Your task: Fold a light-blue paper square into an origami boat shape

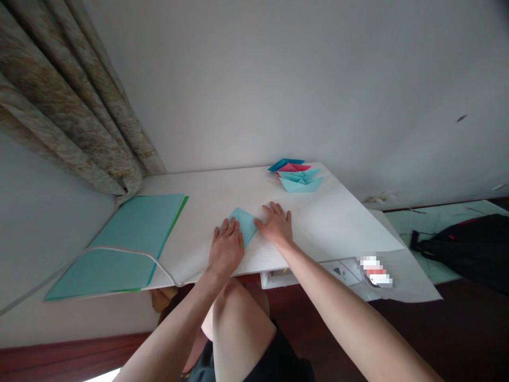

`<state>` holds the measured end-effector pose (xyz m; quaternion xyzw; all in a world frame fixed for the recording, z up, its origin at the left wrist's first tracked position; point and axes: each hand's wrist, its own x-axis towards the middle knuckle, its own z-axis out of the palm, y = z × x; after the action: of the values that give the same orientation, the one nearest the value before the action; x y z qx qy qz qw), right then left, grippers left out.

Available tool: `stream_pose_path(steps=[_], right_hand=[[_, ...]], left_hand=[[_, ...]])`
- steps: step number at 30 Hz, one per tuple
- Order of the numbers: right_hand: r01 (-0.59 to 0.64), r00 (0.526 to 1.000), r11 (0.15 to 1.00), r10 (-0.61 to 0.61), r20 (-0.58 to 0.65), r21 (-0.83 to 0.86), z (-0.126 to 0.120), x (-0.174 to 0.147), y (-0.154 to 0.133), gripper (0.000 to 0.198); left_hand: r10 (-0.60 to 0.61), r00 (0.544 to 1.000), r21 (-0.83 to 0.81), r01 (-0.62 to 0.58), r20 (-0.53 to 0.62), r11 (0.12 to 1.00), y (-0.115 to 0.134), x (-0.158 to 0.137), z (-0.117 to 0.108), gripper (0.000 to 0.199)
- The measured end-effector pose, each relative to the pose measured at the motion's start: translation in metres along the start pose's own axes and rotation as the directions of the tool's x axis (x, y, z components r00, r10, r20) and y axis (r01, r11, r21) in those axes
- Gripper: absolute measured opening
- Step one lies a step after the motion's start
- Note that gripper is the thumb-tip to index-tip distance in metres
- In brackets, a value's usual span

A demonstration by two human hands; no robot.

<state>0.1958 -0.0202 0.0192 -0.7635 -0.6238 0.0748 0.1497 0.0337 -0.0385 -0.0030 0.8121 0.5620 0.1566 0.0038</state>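
Observation:
A light blue piece of folded paper [247, 225] lies flat on the white table, its top corner pointing toward the wall. My left hand [227, 246] rests flat over its left part, fingers stretched out and covering that side. At the paper's right corner is my right hand [275, 223], with the thumb at the edge and the other fingers spread on the table. Farther back on the right stand several folded paper boats: a dark blue one [287, 163], a pink one [293, 168] and light blue ones [302, 184] in front.
Light blue sheets [127, 233] with a green edge lie at the left, crossed by a white cable [131, 251]. A patterned curtain [99, 106] hangs at the back left. Under the tabletop is an open drawer [274, 279]. A black bag [469, 249] sits at the far right.

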Motion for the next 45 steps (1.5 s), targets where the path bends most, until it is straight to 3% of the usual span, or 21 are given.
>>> stream_pose_path(steps=[5, 12, 20, 29, 31, 34, 38, 41, 45], right_hand=[[-0.039, 0.997, 0.999, 0.038, -0.069, -0.012, 0.001, -0.005, -0.014, 0.075], [-0.036, 0.999, 0.999, 0.035, -0.024, -0.028, 0.004, -0.006, -0.023, 0.095], [-0.081, 0.997, 0.997, 0.081, -0.009, 0.000, 0.005, 0.002, -0.017, 0.095], [-0.110, 0.994, 0.994, 0.110, 0.001, -0.008, -0.007, 0.012, 0.016, 0.084], [-0.111, 0.994, 0.994, 0.111, 0.003, 0.002, -0.009, 0.013, 0.021, 0.081], [-0.095, 0.995, 0.995, 0.095, -0.012, 0.027, -0.009, 0.012, 0.023, 0.075], [-0.095, 0.994, 0.995, 0.095, -0.047, 0.018, -0.007, 0.009, 0.019, 0.068], [-0.057, 0.995, 0.998, 0.058, -0.076, 0.024, -0.009, 0.005, 0.016, 0.066], [-0.012, 0.999, 1.000, 0.011, -0.031, -0.026, -0.012, 0.002, 0.013, 0.080]], left_hand=[[-0.016, 1.000, 0.041, 0.017, -0.027, 0.999, 0.003, -0.003, -0.005, 0.046], [-0.066, 0.998, 0.049, 0.067, -0.020, 0.997, 0.003, -0.002, -0.013, 0.043], [-0.013, 1.000, 0.081, 0.014, -0.005, 0.997, 0.003, -0.004, -0.016, 0.044], [-0.043, 0.999, 0.062, 0.044, -0.008, 0.997, 0.003, -0.008, -0.016, 0.043], [-0.009, 1.000, 0.073, 0.011, -0.023, 0.997, 0.003, -0.008, -0.012, 0.044], [0.166, 0.986, 0.075, -0.165, -0.014, 0.983, 0.001, -0.007, -0.006, 0.045], [0.399, 0.916, -0.009, -0.399, 0.053, 0.917, 0.000, 0.000, -0.005, 0.047], [0.372, 0.928, -0.022, -0.372, 0.011, 0.928, 0.004, 0.005, -0.011, 0.045], [0.302, 0.953, -0.058, -0.303, -0.027, 0.951, 0.011, 0.011, -0.015, 0.042]])
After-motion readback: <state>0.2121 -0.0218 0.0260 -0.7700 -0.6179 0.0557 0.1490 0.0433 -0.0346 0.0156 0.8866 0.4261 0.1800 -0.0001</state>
